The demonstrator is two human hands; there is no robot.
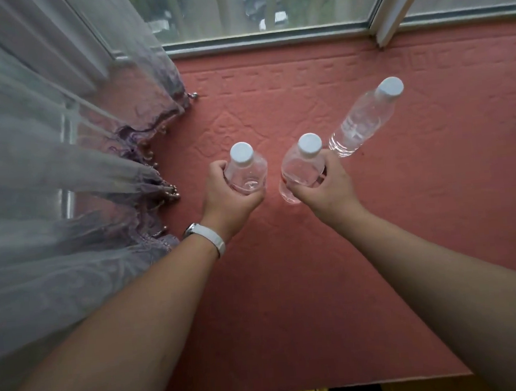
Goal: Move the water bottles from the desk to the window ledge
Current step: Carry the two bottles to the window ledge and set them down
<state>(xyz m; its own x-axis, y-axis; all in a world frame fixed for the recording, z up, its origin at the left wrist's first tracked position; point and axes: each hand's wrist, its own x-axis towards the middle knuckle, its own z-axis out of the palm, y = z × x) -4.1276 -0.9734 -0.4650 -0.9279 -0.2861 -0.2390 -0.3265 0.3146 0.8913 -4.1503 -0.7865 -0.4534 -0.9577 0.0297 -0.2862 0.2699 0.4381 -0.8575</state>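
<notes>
I look straight down on the window ledge (288,285), covered in pink embossed cloth. My left hand (229,197) grips a clear water bottle (247,168) with a white cap, held upright over the ledge. My right hand (327,186) grips a second clear bottle (302,167) just to its right. A third clear water bottle (365,119) with a white cap stands free on the ledge further back and to the right, close to my right hand's bottle. Whether the two held bottles touch the ledge I cannot tell.
A sheer grey-purple curtain (65,195) with beaded trim hangs over the ledge's left side. The window frame (269,37) runs along the back. The ledge's front edge (327,385) lies at the bottom. A watch sits on my left wrist (206,235).
</notes>
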